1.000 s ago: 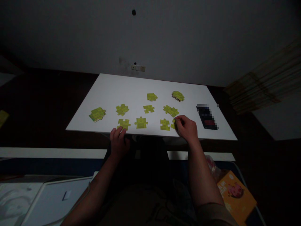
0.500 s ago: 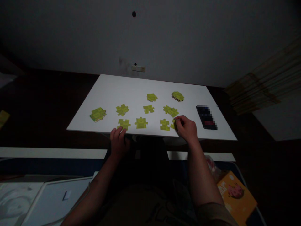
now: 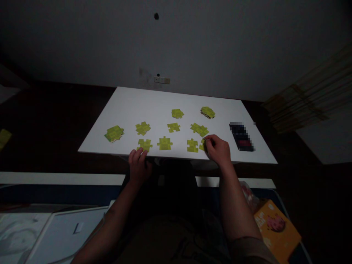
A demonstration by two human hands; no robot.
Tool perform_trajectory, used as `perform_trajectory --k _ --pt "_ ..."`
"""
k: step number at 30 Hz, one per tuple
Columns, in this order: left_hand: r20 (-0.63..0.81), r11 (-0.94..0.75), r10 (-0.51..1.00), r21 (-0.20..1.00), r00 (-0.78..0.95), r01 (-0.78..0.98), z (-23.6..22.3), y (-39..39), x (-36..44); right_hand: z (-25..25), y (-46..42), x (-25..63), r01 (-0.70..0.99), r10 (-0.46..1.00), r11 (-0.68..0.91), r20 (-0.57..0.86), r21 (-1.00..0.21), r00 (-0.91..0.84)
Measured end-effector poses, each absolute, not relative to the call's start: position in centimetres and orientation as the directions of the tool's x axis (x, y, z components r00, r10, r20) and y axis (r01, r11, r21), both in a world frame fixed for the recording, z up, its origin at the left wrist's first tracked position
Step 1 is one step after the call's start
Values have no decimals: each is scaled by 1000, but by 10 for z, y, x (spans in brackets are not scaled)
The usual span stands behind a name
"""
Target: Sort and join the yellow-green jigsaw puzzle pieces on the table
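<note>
Green jigsaw pieces lie on a white table [image 3: 154, 102], some single and some in small piles. My right hand [image 3: 219, 150] is closed at the front edge, its fingers on a puzzle piece [image 3: 202, 145] that they partly cover. Just left of it lies another puzzle piece [image 3: 192, 145], and an overlapping pair of pieces [image 3: 200, 129] sits behind. My left hand [image 3: 139, 163] rests over the front edge with fingers stretched out, the tips at the lower side of a left puzzle piece [image 3: 145, 144]. Between the hands lies a piece with a top knob [image 3: 165, 143].
Piles of pieces sit at the left [image 3: 114, 133] and back right [image 3: 208, 112]. A blurred-out dark phone-like object [image 3: 242, 136] lies near the right edge. Beside my right forearm is an orange box [image 3: 277, 229]. A wall with sockets [image 3: 161, 80] stands behind the table.
</note>
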State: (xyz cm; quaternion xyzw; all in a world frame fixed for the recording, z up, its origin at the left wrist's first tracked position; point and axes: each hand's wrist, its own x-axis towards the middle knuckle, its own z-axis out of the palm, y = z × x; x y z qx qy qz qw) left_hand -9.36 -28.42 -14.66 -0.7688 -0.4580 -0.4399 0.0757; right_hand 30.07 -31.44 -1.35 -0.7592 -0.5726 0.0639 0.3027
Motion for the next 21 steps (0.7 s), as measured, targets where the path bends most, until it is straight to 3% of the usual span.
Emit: perform_trajectory --k 17,21 --pt "777 -611 589 248 222 752 -147 -284 -94 -13 -314 300 828 909 -174 237 -533 344" --pt "757 -610 620 297 209 734 -150 -284 -95 -13 -314 300 825 908 -177 234 -536 347"
